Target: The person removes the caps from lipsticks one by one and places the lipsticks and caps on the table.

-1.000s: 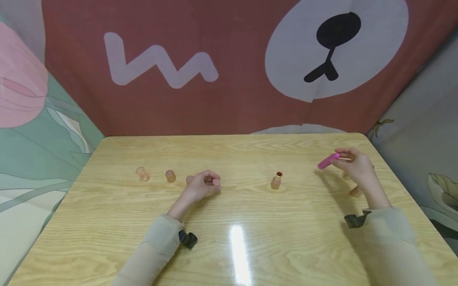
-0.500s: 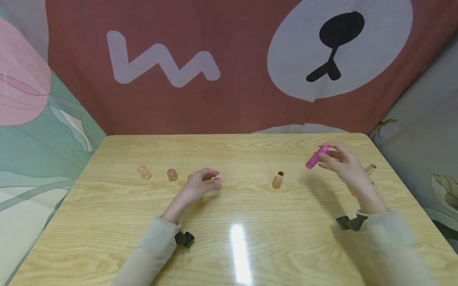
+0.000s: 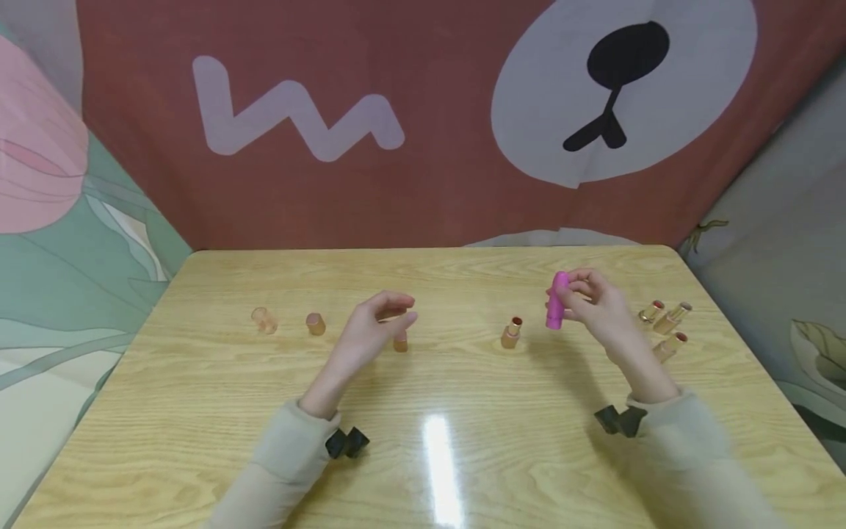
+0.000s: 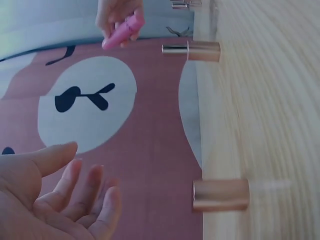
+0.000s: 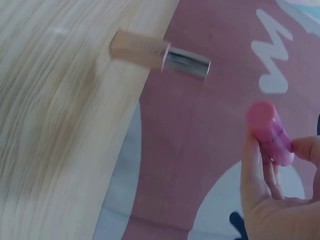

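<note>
My right hand (image 3: pixel 601 308) pinches a bright pink tube (image 3: pixel 555 300) between thumb and fingers, held upright above the table. The right wrist view shows the same pink tube (image 5: pixel 270 132) at my fingertips. My left hand (image 3: pixel 370 330) is relaxed, its fingers parted and holding nothing. Just below its fingertips a rose-gold lipstick cap (image 3: pixel 400 343) stands on the table; in the left wrist view the cap (image 4: pixel 221 195) is apart from my fingers. An uncapped lipstick (image 3: pixel 511 333) stands upright between the hands, its dark red tip showing.
Another rose-gold cap (image 3: pixel 315 324) and a clear peach-tinted cap (image 3: pixel 264 321) are at the left of the wooden table (image 3: pixel 198 411). Several uncapped lipsticks (image 3: pixel 671 319) are grouped at the right. A printed cloth (image 3: pixel 436 191) hangs behind the table's far edge.
My right hand has carried the pink tube left, away from the lipsticks at the right, and turned it upright. My left hand has let go of the rose-gold cap and lifted slightly.
</note>
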The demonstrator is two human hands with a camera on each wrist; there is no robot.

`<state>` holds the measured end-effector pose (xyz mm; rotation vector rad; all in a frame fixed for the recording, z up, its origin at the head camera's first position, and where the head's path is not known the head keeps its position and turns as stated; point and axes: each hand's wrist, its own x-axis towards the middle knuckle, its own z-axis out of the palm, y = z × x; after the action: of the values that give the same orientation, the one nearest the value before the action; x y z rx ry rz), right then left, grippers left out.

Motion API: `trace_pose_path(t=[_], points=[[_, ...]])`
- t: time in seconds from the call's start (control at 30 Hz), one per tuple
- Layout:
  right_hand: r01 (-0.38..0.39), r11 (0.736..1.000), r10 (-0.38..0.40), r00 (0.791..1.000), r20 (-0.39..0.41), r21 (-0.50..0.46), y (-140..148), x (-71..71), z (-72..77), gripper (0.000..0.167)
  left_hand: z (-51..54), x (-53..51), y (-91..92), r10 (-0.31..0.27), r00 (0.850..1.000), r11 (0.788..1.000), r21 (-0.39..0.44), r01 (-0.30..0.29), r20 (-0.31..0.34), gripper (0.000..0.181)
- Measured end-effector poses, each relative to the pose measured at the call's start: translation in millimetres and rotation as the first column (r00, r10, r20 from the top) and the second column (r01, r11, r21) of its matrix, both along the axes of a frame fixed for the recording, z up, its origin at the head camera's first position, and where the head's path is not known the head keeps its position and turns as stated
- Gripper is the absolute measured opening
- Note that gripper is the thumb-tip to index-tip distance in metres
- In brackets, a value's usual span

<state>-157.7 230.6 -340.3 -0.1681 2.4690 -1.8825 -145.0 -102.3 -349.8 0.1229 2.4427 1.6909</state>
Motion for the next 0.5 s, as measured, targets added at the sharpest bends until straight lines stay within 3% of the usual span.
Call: trace_pose_path(t=[0.17, 0.33, 0.5], points=[[0.008, 0.989, -0.008, 1.0, -0.001, 0.147, -14.2, 2.8, 1.2, 0.032, 5.2, 1.9, 9.6, 0.03, 0.999, 0.998, 0.052, -0.029, -0.019, 0.028], [-0.011, 0.988, 0.009, 1.0, 0.01, 0.151, -31.1, 3.0, 1.8, 0.036, 6.4, 1.5, 16.8, 0.026, 0.999, 0.995, 0.099, -0.022, -0.042, 0.027], [-0.057, 0.992, 0.054, 0.998, 0.031, 0.116, -46.6, 2.5, 1.6, 0.037, 6.3, 1.3, 23.0, -0.012, 0.998, 0.993, 0.119, 0.02, -0.069, 0.029]])
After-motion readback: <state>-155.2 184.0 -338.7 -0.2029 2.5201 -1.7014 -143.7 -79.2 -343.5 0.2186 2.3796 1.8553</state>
